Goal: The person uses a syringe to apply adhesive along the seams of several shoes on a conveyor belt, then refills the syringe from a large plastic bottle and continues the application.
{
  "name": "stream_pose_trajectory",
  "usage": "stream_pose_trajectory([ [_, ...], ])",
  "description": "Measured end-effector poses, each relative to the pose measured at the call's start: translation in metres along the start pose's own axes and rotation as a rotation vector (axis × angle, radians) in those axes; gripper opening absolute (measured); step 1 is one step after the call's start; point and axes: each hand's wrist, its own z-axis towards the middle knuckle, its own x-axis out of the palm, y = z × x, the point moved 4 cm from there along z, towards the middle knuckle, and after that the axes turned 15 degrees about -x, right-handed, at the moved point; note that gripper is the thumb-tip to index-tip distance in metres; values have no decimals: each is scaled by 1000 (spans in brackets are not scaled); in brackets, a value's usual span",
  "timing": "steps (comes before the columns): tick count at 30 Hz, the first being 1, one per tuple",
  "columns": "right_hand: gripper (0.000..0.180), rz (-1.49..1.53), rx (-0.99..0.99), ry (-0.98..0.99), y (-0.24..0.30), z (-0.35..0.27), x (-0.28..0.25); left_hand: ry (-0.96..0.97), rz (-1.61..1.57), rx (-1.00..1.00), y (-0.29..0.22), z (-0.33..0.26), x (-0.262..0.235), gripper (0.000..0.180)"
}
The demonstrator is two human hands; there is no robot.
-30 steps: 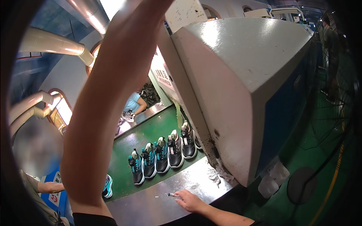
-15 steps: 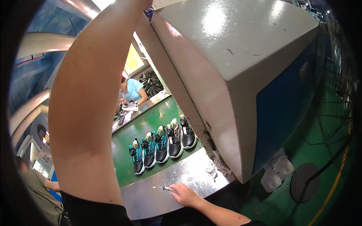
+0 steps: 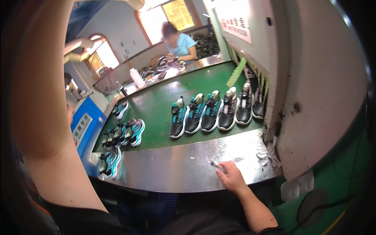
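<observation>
My right hand (image 3: 232, 177) rests on the shiny metal table (image 3: 168, 168) near its front edge, fingers closed on a thin pen-like tool (image 3: 215, 164) whose tip points left. My left arm (image 3: 43, 98) rises along the left side and leaves the picture at the top, so that hand is hidden. Beyond my right hand, a row of several black, teal and white sneakers (image 3: 213, 114) stands side by side on the green conveyor belt (image 3: 164, 96).
A big grey machine housing (image 3: 317, 78) fills the right, over the belt's end. More sneakers lie at the belt's left (image 3: 125, 132) and on the metal table (image 3: 109, 161). A person in a blue shirt (image 3: 179, 42) works at the far end. A white bottle (image 3: 137, 78) stands there.
The view has tipped down and nearer to the belt, so the machine now sits further right. My right hand stays on the metal table with the tool. My left arm remains raised.
</observation>
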Motion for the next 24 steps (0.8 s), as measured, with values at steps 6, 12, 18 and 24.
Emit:
stream_pose_trajectory([
  [6, 19, -1, 69, -51, 7, 5, 8, -153, -27, -371, 110, -157, -102, 88],
  [12, 14, -86, -13, -17, 75, 40, 0, -254, -94, -533, 182, -281, -121, 104],
  [18, 18, -279, -574, 182, 189, 104, -4, 14, -32, -485, 208, -341, -75, 114],
  [24, 19, -330, -752, 217, 225, 135, 25, 266, 134, -513, 217, -389, -62, 105],
])
